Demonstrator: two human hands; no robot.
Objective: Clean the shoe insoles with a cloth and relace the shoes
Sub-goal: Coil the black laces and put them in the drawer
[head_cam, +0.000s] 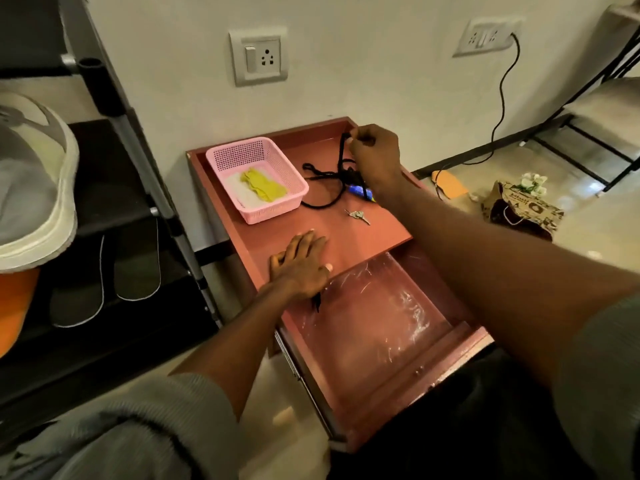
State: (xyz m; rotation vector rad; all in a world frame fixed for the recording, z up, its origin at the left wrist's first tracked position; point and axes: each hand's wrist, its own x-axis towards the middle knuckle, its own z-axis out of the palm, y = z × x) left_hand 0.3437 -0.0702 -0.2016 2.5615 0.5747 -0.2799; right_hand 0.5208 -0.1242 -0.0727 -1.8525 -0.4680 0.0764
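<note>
I am pinching the black shoelace (341, 152) in my right hand (375, 157) at the far right of the cabinet top (346, 233), its length trailing down toward me (left hand (299, 266) is lying flat, fingers straight, nearer me).

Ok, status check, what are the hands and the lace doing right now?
Right hand pinching black shoelace, lifting it off the table top. Left hand flat on table edge. Keys beside the lace.
</note>
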